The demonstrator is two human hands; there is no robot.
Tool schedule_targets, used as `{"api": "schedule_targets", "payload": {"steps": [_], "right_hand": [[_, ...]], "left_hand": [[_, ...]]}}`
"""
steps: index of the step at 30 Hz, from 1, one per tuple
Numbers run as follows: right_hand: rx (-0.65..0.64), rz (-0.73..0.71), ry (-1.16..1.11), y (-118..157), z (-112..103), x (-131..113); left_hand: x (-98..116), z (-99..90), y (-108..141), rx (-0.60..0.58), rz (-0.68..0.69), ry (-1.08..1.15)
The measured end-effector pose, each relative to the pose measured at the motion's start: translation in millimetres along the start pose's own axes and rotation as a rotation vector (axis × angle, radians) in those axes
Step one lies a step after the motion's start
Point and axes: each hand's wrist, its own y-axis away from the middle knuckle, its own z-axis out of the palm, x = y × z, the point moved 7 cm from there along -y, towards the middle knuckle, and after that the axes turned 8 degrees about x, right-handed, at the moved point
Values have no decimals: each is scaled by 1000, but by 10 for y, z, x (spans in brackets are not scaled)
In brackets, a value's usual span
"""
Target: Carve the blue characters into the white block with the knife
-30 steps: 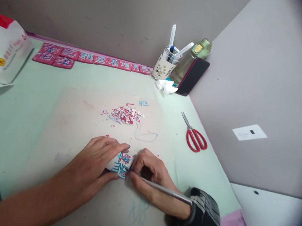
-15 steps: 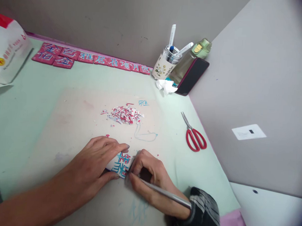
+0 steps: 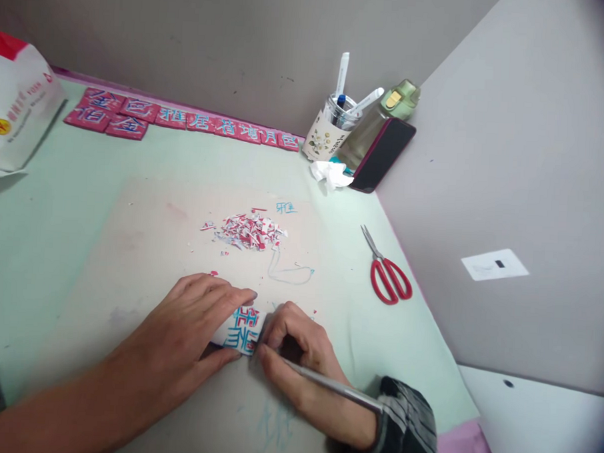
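Observation:
A small white carving block point(image 3: 237, 336) bears blue drawn characters, with red showing in the cut parts. My left hand point(image 3: 197, 332) grips it at its left side, thumb at the lower edge and fingers along the top. In my right hand point(image 3: 296, 353) is a slim silver craft knife point(image 3: 332, 385), held like a pen and slanting down toward the block's right edge. My fingers hide its tip. Beyond the hands lies a heap of red and white shavings point(image 3: 252, 231) on the brownish work mat point(image 3: 145, 246).
Red scissors point(image 3: 390, 277) lie at the right. Along the back wall runs a row of red character tiles point(image 3: 199, 122). A pen jar point(image 3: 331, 127), green bottle point(image 3: 401, 100), dark phone point(image 3: 384, 155) and crumpled tissue point(image 3: 331, 175) stand at back right, a white bag point(image 3: 21, 107) at far left.
The whole view has shifted very slightly. Both hands keep their grips, and the right fingers stay at the block's right edge with hardly any movement.

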Motion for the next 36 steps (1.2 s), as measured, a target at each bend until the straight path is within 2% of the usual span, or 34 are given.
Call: {"api": "schedule_targets", "payload": {"steps": [7, 9, 12, 14, 16, 19, 23, 26, 32, 36], "right_hand": [[-12, -50, 26, 7, -11, -27], [-30, -126, 55, 13, -9, -86], [-63, -332, 132, 47, 25, -218], [-59, -417, 162, 69, 34, -266], [-19, -379, 142, 60, -1, -241], [44, -220, 81, 30, -78, -138], [39, -115, 21, 15, -109, -69], [44, -76, -33, 1, -116, -48], [22, -53, -38, -15, -78, -26], [-6, -57, -32, -22, -43, -32]], "left_hand": [[62, 19, -13, -7, -68, 74], [54, 30, -18, -15, -73, 87], [30, 37, -6, -14, -69, 79], [9, 34, 16, 2, -62, 50], [-25, 33, 42, 10, -66, 22], [-75, 43, 65, -31, -65, 22], [-55, -1, 42, -65, -12, 51], [16, -30, 16, -69, 11, 50], [46, -24, -9, 2, -125, -53], [82, 0, -28, 0, -58, -42]]}}
